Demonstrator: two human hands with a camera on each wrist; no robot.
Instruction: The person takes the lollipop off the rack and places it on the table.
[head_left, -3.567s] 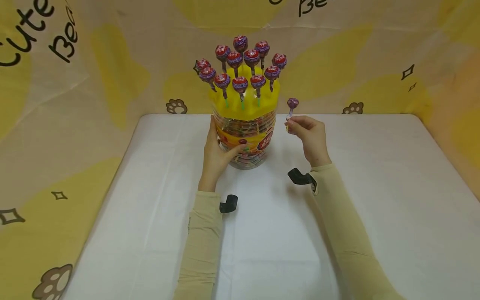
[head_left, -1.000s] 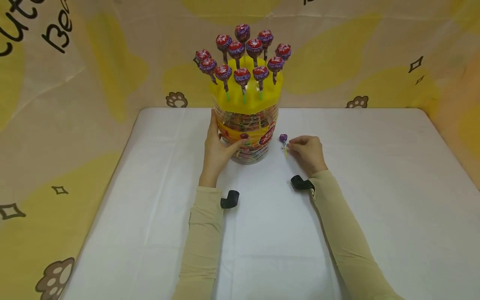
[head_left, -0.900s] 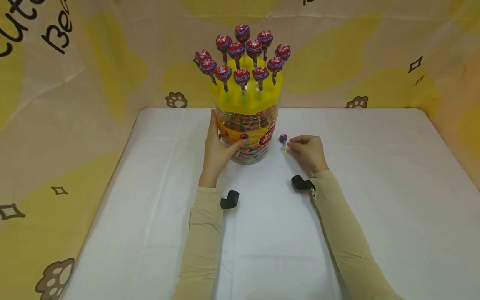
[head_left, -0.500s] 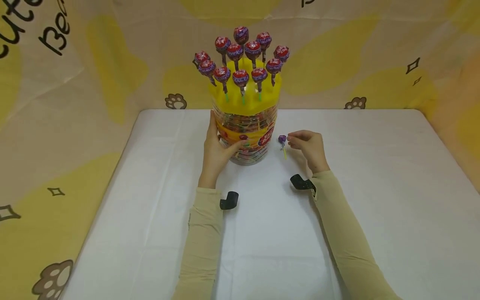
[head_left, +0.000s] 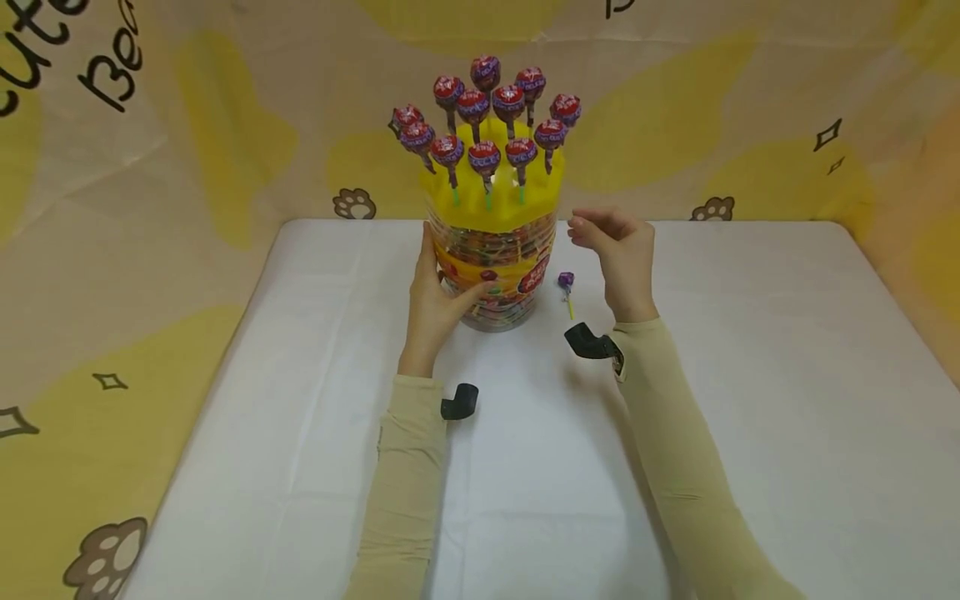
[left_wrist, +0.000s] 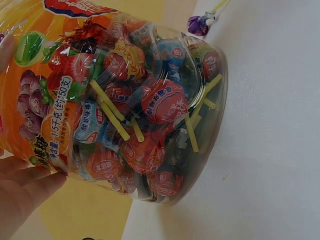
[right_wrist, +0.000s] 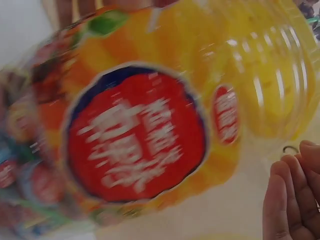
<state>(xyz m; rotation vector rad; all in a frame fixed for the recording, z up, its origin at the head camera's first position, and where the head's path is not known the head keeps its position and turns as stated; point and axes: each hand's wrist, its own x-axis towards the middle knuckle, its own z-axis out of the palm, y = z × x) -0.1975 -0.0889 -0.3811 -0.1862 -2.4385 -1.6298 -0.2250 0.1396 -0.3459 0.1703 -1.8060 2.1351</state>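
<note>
A clear plastic jar (head_left: 510, 247) full of wrapped lollipops stands on the table; its yellow top (head_left: 495, 208) carries a ring of upright lollipops (head_left: 484, 156) in red and purple wrappers. My left hand (head_left: 437, 308) grips the jar from the left, thumb across the label. In the left wrist view sticks and wrapped candies show through the jar wall (left_wrist: 165, 105). A single purple lollipop (head_left: 566, 281) with a yellow stick lies on the table right of the jar. Above it my right hand (head_left: 621, 254) is raised, fingers bent and holding nothing, beside the jar's upper right side.
The white table (head_left: 772, 375) spreads around the jar. Behind it hangs a yellow and beige printed cloth (head_left: 675, 125). Black wrist cameras (head_left: 461, 402) sit on both sleeves.
My right hand brought the purple lollipop down to the table, let go of it, and has risen away toward the jar's upper side. My left hand still holds the jar.
</note>
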